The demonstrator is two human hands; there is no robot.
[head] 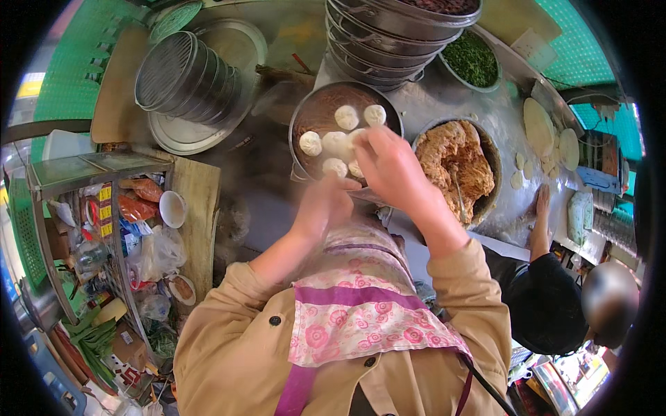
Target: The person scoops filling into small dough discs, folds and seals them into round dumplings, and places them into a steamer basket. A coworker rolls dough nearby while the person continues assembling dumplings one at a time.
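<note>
Several white filled buns lie in a round metal steamer tray in front of me. My right hand is over the tray's right side, its fingertips on a white bun partly hidden behind them. At the near rim, my left hand is blurred, with its fingers close to a bun; whether it touches that bun or holds anything cannot be told. Right of the tray stands a large metal bowl of orange-brown filling with a spoon handle in it.
Stacked steamers rise behind the tray, beside a bowl of chopped greens. More steamer rings stand on a metal lid at left. Flattened dough rounds lie at right, near a co-worker's hand. A cluttered shelf is at lower left.
</note>
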